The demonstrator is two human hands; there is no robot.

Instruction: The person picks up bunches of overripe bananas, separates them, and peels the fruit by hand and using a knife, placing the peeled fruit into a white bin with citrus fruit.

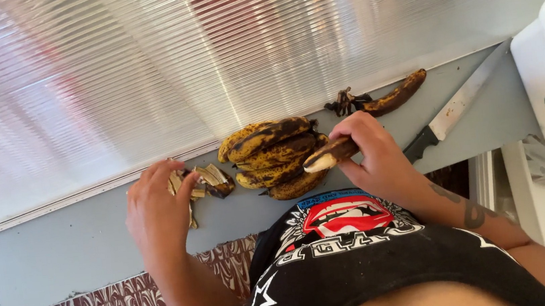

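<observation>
Peeling in hand: our right hand (375, 155) grips a half-peeled banana (331, 154), our left hand (157, 209) pinches peel scraps (208, 180) at nine o'clock; stripping the rest seemingly follows.

The one camera sits on the person's head, close above the grey ledge (59, 243), looking straight down at it.

Banana bunch (278, 157) lies between peel scraps (208, 180) leftward and knife (454, 111) rightward.
</observation>
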